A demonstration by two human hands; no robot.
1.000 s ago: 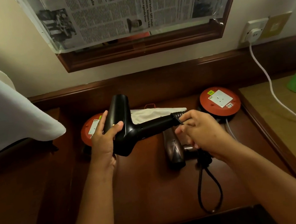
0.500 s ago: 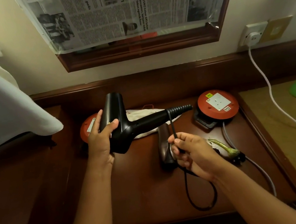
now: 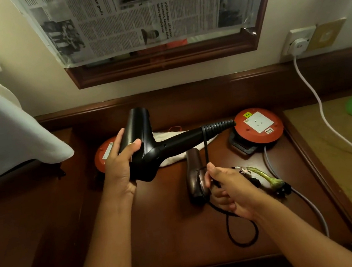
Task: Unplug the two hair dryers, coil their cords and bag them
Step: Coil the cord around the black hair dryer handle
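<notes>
The left hand's fingers (image 3: 126,146) curl round the barrel of the black hair dryer (image 3: 148,151), held above the surface (image 3: 174,236). Its barrel points far and slightly left; its handle runs long toward the right, ending near the right red socket reel (image 3: 259,129). The right hand (image 3: 229,190) pinches the black cord (image 3: 206,149) hanging from the handle, its loop lying nearer. A brown hair dryer (image 3: 194,176) lies just left of that hand, on the surface.
</notes>
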